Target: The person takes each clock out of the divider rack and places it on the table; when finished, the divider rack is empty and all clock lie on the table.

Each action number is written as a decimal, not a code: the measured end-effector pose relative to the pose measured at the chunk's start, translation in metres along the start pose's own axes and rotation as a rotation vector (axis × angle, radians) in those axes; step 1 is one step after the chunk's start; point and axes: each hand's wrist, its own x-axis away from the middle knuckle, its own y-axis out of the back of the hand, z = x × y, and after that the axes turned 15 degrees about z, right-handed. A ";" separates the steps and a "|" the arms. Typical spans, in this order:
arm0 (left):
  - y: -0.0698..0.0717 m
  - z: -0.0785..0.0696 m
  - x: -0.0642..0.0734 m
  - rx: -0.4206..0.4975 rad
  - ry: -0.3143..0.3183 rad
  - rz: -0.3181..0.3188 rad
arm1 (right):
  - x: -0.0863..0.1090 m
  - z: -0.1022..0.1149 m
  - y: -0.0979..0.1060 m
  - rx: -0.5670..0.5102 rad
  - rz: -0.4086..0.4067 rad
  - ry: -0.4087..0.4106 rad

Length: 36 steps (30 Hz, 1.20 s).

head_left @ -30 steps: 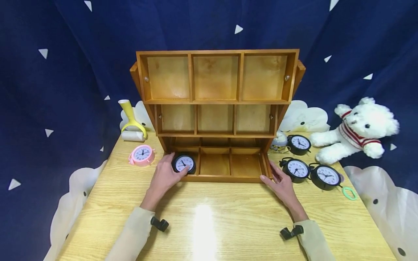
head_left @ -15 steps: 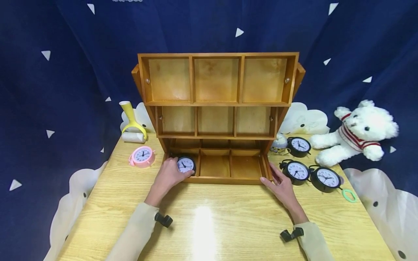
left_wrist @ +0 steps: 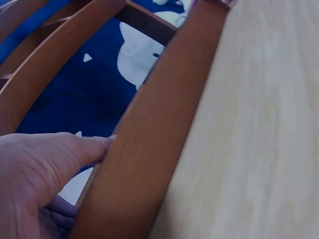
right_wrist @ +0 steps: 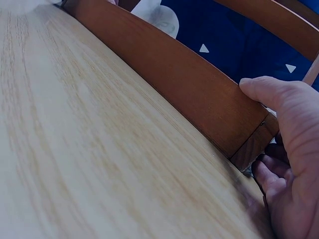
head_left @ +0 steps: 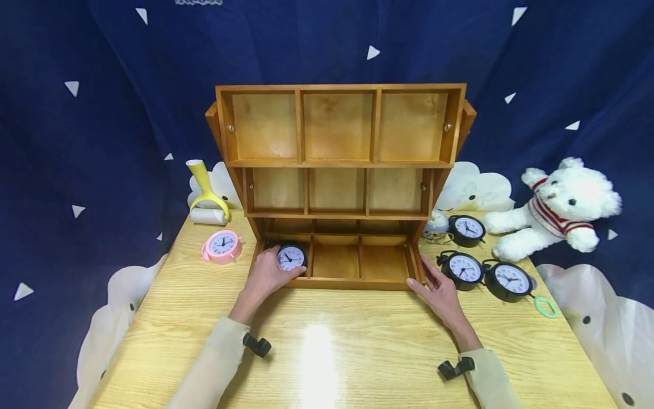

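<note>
A wooden tiered shelf [head_left: 337, 166] with divided compartments stands on the table. In its lowest left compartment lies a round black alarm clock [head_left: 293, 258], white face up. My left hand [head_left: 267, 277] holds this clock, fingers at its left side and thumb along its lower edge. In the left wrist view the thumb [left_wrist: 92, 149] reaches over the front board [left_wrist: 144, 129], which hides the clock. At the shelf's front right corner my right hand [head_left: 440, 295] grips the wood. The right wrist view has its thumb [right_wrist: 259, 89] on the front board's upper edge, fingers curled beside the end.
Right of the shelf are several black alarm clocks [head_left: 509, 280], a green ring [head_left: 545, 307] and a white teddy bear [head_left: 562, 207]. A pink alarm clock [head_left: 223, 246] and a yellow-handled lint roller [head_left: 209, 196] are on the left. Behind hangs a blue curtain [head_left: 327, 40].
Over the last second my left hand has shifted slightly right, and the clock has moved a little right toward the divider. My right hand keeps its place on the shelf corner.
</note>
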 end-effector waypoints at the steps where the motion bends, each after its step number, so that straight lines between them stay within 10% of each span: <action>1: 0.001 0.000 -0.001 0.017 0.003 0.011 | 0.000 0.000 0.000 -0.001 0.001 0.000; 11: 0.008 0.000 0.000 0.064 0.080 0.084 | 0.002 -0.002 -0.005 -0.010 0.007 -0.009; 26: -0.014 0.010 0.000 0.001 -0.120 -0.274 | 0.000 -0.001 -0.003 0.013 0.010 -0.011; 36: -0.007 -0.002 0.005 0.109 -0.187 -0.361 | 0.000 0.002 0.001 0.011 0.001 -0.007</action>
